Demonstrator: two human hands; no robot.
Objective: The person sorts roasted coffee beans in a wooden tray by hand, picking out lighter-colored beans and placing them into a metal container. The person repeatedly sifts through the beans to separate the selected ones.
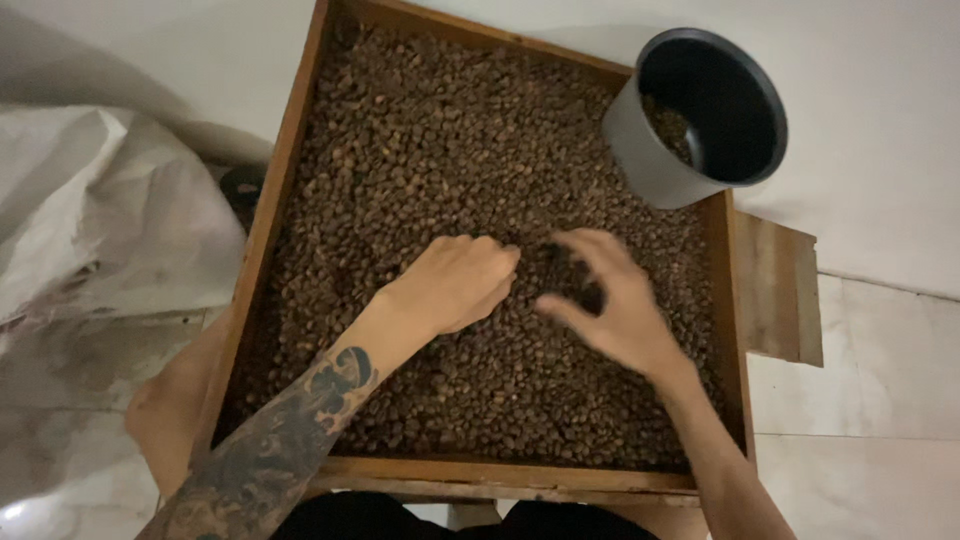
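While both hands (pixel 540 295) sift, wooden tray (pixel 262 230) holds beans (pixel 430 150), grey pot (pixel 655 160) few.

Brown coffee beans (pixel 420 170) fill the square wooden tray (pixel 262 225) edge to edge, loose single layer, basically flat.

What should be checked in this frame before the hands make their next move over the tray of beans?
1. Left hand resting on the brown beans: ok.
2. Right hand open, fingers spread above the beans: ok, though blurred.
3. Anything pinched in either hand: cannot tell.
4. Dark pot within reach on the wooden tray corner: ok.
5. Pot has room: ok, only a few beans inside.
6. Pot standing level: not ok, it looks tilted on the tray edge.
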